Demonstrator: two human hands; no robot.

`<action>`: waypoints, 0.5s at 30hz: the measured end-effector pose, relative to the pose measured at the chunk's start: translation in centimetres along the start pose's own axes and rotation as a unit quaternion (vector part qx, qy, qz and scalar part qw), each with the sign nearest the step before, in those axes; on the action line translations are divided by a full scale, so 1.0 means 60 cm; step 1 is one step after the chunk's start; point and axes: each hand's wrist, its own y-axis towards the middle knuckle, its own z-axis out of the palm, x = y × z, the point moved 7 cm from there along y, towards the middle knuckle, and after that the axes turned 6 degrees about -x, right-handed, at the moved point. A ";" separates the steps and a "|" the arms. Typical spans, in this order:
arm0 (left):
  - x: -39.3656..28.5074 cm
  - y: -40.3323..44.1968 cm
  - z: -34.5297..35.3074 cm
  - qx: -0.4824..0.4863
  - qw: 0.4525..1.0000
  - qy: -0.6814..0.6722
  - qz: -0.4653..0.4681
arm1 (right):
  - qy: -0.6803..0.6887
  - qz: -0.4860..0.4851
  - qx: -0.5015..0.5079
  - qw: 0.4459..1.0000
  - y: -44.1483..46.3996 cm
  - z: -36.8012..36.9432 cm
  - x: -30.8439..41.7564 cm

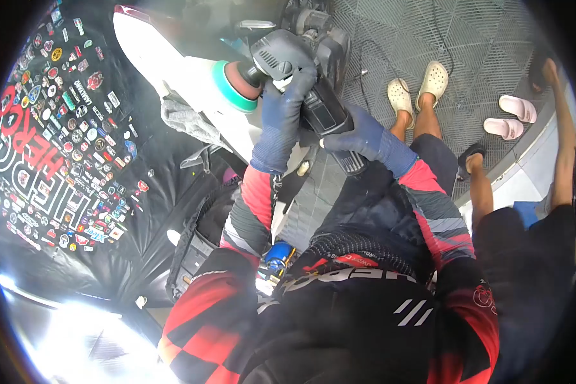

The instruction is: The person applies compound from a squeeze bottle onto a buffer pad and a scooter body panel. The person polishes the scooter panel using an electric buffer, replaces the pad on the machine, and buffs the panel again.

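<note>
A black power polisher [323,109] is held across the upper middle in both of my gloved hands. My left hand [283,118], in a dark blue glove, is closed round the tool just behind its head. Farther back, my right hand [371,139] wraps round the rear of the body in the same kind of glove. The round polishing pad [223,86], with a teal edge and a reddish-brown backing, stands on edge against or very near a glossy white panel [163,54]; I cannot tell whether it touches. A grey cloth [189,120] lies along the panel's lower edge.
Left of the panel hangs a black sheet covered in stickers [77,147]. An open black bag [201,237] and a blue item [278,256] lie near my left arm. A person in cream clogs [432,83] stands ahead; another is at right, near pink slippers [505,128].
</note>
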 end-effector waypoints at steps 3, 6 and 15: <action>0.020 -0.013 0.001 -0.012 0.999 -0.031 -0.018 | -0.002 0.032 0.014 0.999 -0.011 -0.006 -0.001; 0.034 -0.030 -0.003 -0.032 0.998 -0.025 -0.041 | 0.006 0.055 0.033 0.998 -0.025 0.002 -0.018; -0.024 0.014 0.008 -0.035 0.999 -0.020 -0.016 | -0.010 0.060 0.035 0.998 0.004 -0.002 0.051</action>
